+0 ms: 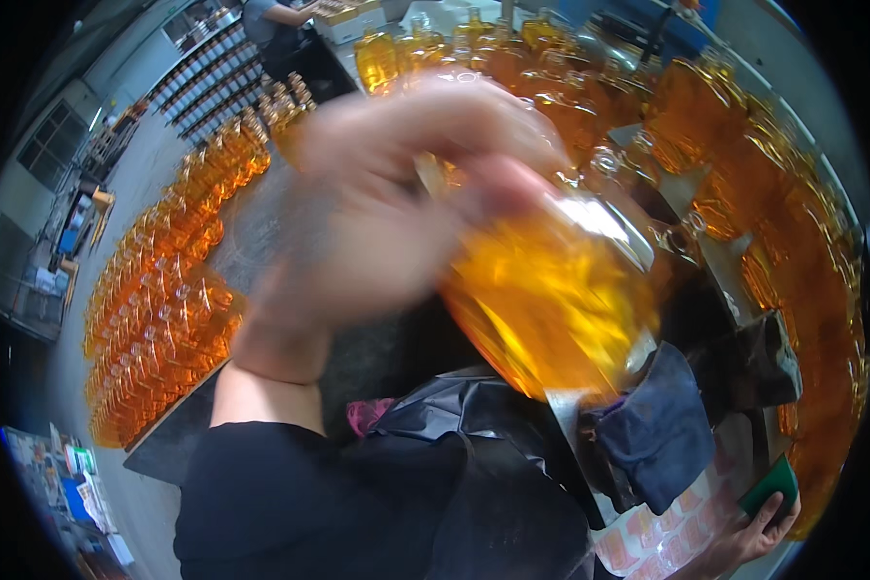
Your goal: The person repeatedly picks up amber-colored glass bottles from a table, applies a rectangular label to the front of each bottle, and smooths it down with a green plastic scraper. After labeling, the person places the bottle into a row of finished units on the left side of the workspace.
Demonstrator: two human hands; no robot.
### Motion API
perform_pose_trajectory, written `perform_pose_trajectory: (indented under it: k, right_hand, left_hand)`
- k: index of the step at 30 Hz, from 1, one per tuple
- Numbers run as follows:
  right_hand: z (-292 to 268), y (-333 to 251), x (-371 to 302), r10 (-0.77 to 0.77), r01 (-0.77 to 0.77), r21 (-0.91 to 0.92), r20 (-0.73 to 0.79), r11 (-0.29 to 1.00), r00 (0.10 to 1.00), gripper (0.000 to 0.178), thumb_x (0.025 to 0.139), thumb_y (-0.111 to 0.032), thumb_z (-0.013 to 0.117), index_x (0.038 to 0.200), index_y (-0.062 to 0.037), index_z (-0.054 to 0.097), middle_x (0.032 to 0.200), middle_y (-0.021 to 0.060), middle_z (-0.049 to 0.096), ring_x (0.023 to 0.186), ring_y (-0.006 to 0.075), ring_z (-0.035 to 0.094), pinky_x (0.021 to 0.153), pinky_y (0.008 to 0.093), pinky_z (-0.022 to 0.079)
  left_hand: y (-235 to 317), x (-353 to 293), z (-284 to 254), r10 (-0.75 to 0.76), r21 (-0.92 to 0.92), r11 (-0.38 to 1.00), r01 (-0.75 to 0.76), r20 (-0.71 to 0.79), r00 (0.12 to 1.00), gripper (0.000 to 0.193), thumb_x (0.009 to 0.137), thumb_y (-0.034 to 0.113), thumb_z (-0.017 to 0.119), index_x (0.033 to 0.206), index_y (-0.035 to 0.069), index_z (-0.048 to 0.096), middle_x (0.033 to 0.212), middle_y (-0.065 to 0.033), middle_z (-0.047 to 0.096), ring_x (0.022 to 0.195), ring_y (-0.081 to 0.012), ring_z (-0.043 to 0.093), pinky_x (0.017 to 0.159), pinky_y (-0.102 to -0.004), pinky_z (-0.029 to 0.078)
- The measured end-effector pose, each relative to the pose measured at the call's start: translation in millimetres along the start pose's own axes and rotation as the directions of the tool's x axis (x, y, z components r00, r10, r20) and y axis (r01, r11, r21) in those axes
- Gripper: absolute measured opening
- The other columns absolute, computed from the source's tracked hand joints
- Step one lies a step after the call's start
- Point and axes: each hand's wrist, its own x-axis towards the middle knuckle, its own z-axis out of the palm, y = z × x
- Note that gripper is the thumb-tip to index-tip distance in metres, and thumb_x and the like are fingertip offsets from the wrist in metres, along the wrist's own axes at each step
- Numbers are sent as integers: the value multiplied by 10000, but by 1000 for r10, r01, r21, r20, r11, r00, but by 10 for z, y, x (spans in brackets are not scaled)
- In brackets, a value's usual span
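Note:
Across the middle of the head view my left hand (406, 184) is raised and smeared by motion. Its fingers are closed at the top of a glass bottle (561, 290) of amber liquid, which tilts with its base toward the lower right. The bottle's neck is hidden by the hand. At the lower right my right hand (759, 532) grips a flat green pad (771, 488) between thumb and fingers. Beside that hand lies a sheet of labels (648, 541) with pink and yellowish prints. A dark blue cloth (657, 430) hangs between the bottle and the labels.
Many filled amber bottles (802, 309) stand packed along the right and far side. More bottles (164, 319) stand in rows on a dark table (251, 232) at the left. Another person (280, 29) is at the far end near a cardboard box (351, 21). Stacked racks (208, 77) stand behind.

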Motion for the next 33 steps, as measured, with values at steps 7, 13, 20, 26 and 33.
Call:
perform_pose_trajectory:
  k: [7,13,20,26,33]
  right_hand:
    - [476,-138,112,-14,52,-164,226,985,974,264,1004,-226,596,1148,-6,583,1076,52,599,991,139,550,911,266,429]
    - [822,-224,176,-39,93,-258,206,962,978,270,997,-215,607,1159,-1,589,1085,48,608,1002,131,550,924,259,422]
    - [1425,-630,-35,-165,216,-260,205,941,965,290,830,-150,785,963,63,640,893,116,652,786,211,584,743,334,506]
    - [1470,-571,-13,-227,295,-204,299,934,927,264,834,-141,776,947,60,648,886,114,655,781,210,585,744,328,506]
    - [1235,-310,186,-24,45,-43,408,998,913,253,996,-180,593,1172,1,585,1125,60,599,1032,148,553,914,267,440]
  left_hand:
    - [-1508,-504,-1887,-153,681,596,426,-424,893,223,885,234,708,841,25,646,696,-85,638,619,-154,574,599,-328,443]
    - [-2930,-923,-2455,-270,756,377,536,-464,844,201,876,265,708,897,68,670,853,-130,702,804,-305,684,682,-394,509]
    - [-2900,-1090,-2537,-368,525,480,703,-607,704,400,862,257,749,1166,71,567,1005,-158,719,946,-255,704,816,-382,542]
    - [-1646,-1503,-2352,-226,815,27,579,-560,797,347,903,333,675,1036,13,659,1067,-158,693,990,-338,654,873,-422,499]
    - [-597,-2598,-2421,-355,546,-657,520,-833,425,359,829,419,734,867,65,685,995,-130,675,986,-344,624,816,-446,519]
